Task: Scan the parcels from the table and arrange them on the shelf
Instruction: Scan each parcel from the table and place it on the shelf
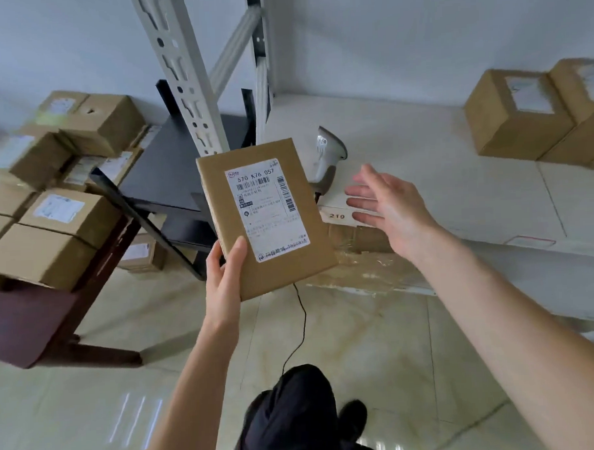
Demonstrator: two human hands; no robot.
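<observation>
The shelf [422, 158] lies bare between the scanner [328, 155] at its front left corner and two boxes [535, 112] at two o'clock. At nine o'clock, stacked parcels [50, 215] crowd the bench [24, 318]; the grey upright [180, 70] blocks twelve.

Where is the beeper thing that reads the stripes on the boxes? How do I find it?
Look at the long white shelf on the right, with brown boxes at its far end. The scanner stands near the shelf's left edge, just behind the flat parcel held up in the left hand. It is the only grey-and-white, handle-shaped thing there.
</observation>
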